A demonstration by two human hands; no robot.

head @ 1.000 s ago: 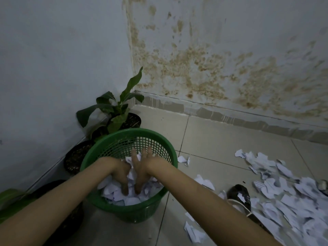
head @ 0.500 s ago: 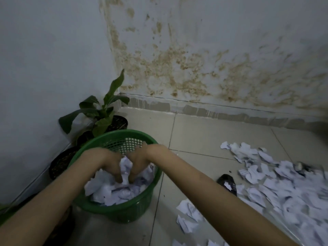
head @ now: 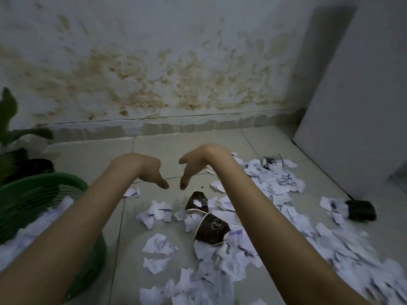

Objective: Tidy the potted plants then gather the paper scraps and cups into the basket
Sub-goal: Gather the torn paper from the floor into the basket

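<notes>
Paper scraps (head: pixel 275 186) are in neither of my hands: my left hand (head: pixel 152 172) and my right hand (head: pixel 193 168) both hang over the floor (head: pixel 176 148) with the fingers relaxed and pointing down, holding nothing, and the fingertips of the two hands are near each other. Just below them a dark brown cup (head: pixel 211 227) lies on its side among the scraps, and a second dark cup (head: pixel 197 201) lies just behind it. The scraps spread over the tiles to the right, where another dark cup (head: pixel 361 210) lies. At my left the green basket (head: pixel 28 194) stands under my left forearm, with white scraps inside. Behind it I see a potted plant (head: pixel 13 146) by the stained wall (head: pixel 154 73). The view is blurred.
</notes>
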